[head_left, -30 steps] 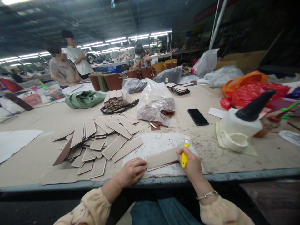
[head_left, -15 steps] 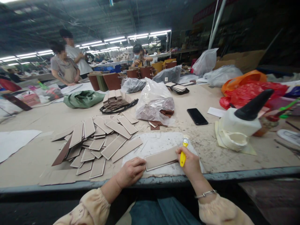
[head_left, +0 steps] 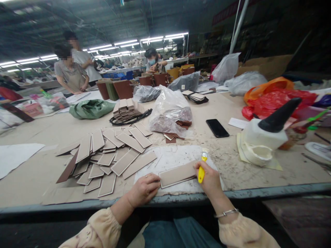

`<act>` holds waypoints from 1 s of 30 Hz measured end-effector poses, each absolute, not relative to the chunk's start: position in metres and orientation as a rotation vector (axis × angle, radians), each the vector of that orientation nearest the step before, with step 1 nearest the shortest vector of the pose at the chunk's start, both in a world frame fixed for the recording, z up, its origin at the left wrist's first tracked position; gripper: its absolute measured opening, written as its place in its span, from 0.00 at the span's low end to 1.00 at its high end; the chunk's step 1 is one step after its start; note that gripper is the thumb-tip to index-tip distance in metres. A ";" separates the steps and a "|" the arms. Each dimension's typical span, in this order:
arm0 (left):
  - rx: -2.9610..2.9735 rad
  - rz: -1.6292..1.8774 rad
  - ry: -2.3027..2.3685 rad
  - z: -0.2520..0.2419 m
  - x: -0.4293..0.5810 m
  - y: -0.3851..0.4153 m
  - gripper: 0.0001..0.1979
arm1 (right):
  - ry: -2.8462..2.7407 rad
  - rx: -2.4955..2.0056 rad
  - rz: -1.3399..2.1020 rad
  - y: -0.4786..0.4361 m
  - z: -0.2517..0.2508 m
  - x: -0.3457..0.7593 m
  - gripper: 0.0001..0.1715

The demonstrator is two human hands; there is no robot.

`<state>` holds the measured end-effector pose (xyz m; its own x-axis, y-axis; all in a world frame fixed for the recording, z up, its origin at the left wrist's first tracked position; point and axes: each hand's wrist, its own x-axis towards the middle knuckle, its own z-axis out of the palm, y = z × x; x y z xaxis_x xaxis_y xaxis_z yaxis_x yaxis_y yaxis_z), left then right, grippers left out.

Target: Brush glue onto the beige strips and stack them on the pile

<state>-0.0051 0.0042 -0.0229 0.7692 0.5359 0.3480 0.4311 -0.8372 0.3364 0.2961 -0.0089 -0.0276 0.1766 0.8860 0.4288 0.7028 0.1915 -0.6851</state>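
Note:
In front of me a beige rectangular panel with a pale edge (head_left: 178, 174) lies on a white sheet (head_left: 181, 151), with a darker layer showing under its lower edge. My left hand (head_left: 146, 188) is closed at the panel's left end, fingertips pinching its corner. At the other end is my right hand (head_left: 210, 177), wrapped round a yellow-handled brush (head_left: 201, 172) whose bristles point up and away. Its fingers also touch the panel's right end. A loose heap of similar panels (head_left: 125, 162) spreads to the left of the sheet.
A clear plastic bag (head_left: 169, 110) with brown pieces stands behind the sheet. To the right are a black phone (head_left: 217, 128) and a white container with a black cone-shaped top (head_left: 271, 137). A green bag (head_left: 90, 109) lies far left. Several people are beyond the table.
My hands, the panel and the brush hold nearly the same positions. The view has shifted very slightly. In the background, a masked person's head and hands have moved a little.

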 end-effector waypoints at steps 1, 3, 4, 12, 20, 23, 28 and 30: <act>2.727 0.643 0.759 -0.023 -0.005 0.004 0.10 | -1.572 -1.560 0.267 -0.009 -0.027 0.296 0.11; 2.726 0.642 0.762 -0.023 -0.005 0.004 0.10 | -1.571 -1.567 0.278 -0.009 -0.027 0.296 0.11; 2.728 0.641 0.758 -0.023 -0.005 0.004 0.10 | -1.572 -1.570 0.283 -0.009 -0.028 0.296 0.11; 2.755 0.706 0.749 -0.022 -0.004 0.005 0.10 | -1.569 -1.575 0.308 -0.008 -0.031 0.296 0.10; 2.765 0.697 0.740 -0.024 -0.005 0.005 0.10 | -1.570 -1.578 0.292 -0.008 -0.033 0.296 0.09; 2.778 0.724 0.742 -0.024 -0.004 0.005 0.10 | -1.572 -1.581 0.307 -0.008 -0.032 0.296 0.09; 2.785 0.701 0.758 -0.020 -0.003 0.004 0.10 | -1.575 -1.586 0.284 -0.008 -0.032 0.295 0.11; 2.782 0.688 0.755 -0.019 -0.003 0.004 0.10 | -1.581 -1.584 0.274 -0.007 -0.032 0.294 0.12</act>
